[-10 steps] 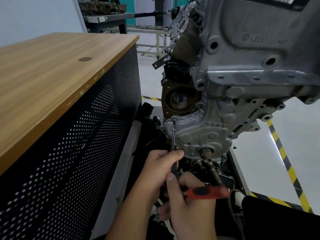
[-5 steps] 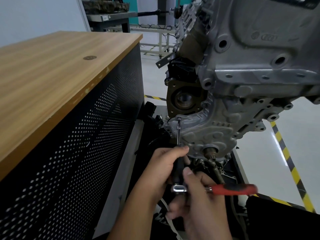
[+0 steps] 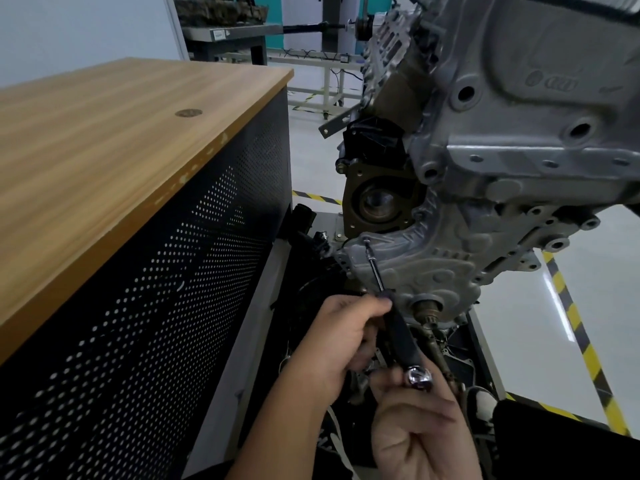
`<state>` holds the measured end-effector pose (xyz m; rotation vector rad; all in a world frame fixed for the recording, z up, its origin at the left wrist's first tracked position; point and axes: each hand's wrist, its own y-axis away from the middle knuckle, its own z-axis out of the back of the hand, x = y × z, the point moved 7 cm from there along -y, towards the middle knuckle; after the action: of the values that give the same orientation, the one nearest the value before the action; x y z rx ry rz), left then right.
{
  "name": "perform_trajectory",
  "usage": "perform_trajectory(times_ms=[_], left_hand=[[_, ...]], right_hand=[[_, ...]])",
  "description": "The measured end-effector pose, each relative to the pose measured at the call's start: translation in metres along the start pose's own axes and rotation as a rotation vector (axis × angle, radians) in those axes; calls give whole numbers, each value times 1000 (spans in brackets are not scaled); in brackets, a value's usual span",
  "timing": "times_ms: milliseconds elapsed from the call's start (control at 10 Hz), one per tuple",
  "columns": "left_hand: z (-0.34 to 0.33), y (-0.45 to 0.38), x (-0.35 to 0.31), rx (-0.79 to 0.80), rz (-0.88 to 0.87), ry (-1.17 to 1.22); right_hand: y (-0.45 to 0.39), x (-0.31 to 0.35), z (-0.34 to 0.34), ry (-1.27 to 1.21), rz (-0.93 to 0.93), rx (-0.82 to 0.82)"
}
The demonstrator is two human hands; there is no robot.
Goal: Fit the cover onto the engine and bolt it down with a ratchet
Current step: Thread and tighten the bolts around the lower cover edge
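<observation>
The grey engine [image 3: 519, 116] hangs on a stand at the right. Its ribbed grey cover [image 3: 419, 268] sits on the lower end. A long extension bar [image 3: 375, 268] runs from a bolt at the cover's top left corner [image 3: 367, 242] down toward me. My left hand [image 3: 346, 337] grips the black thick part of the bar [image 3: 403, 337]. The chrome ratchet head [image 3: 419, 375] sits at the bar's near end, and my right hand [image 3: 419, 431] holds it between thumb and fingers. The ratchet's handle is hidden under that hand.
A cabinet with a wooden top [image 3: 104, 140] and a black perforated side [image 3: 156, 323] stands close on the left. A shaft stub [image 3: 427, 308] sticks out of the cover. Yellow-black floor tape [image 3: 581, 341] runs on the right. A workbench [image 3: 228, 32] stands far back.
The red ratchet handle pointed right before; it has swung toward me and is now out of sight under my right hand. My left hand stays on the bar.
</observation>
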<state>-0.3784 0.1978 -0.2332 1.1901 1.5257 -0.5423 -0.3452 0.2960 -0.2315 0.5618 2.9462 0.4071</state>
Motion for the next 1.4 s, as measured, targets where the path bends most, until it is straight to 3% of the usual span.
perform_trajectory(times_ms=[100, 200, 300, 400, 500, 600, 700, 800, 900, 1000, 1100, 1200, 1300, 1400], left_hand=[[3, 1, 2, -28, -11, 18], [7, 2, 5, -54, -16, 25], [9, 2, 4, -151, -94, -37], [9, 0, 2, -160, -78, 25], [0, -1, 3, -39, 40, -24], [-8, 3, 8, 32, 83, -52], [-6, 5, 6, -10, 49, -84], [3, 0, 9, -148, 43, -157], [-1, 1, 6, -123, -1, -80], [-9, 1, 3, -42, -30, -68], [2, 1, 2, -142, -67, -84], [13, 3, -1, -214, -126, -157], [7, 1, 3, -111, -27, -103], [-6, -1, 5, -12, 38, -61]], right_hand=[[14, 25, -5, 639, 452, -289], [28, 41, -20, 1385, 741, -523], [30, 38, -22, 1597, 725, -547], [20, 25, 3, 772, 406, -473], [11, -12, -7, -312, -74, -118], [5, -17, -2, -206, 4, -198], [16, 16, 11, 653, 498, -546], [26, 23, -4, 1245, 720, -575], [24, 19, 10, 699, 458, -455], [9, -14, 1, -380, 0, -83], [9, -4, 17, 241, 273, -336], [24, 19, -7, 1321, 705, -519], [24, 23, 4, 924, 571, -436], [7, -15, 3, -228, 66, -102]])
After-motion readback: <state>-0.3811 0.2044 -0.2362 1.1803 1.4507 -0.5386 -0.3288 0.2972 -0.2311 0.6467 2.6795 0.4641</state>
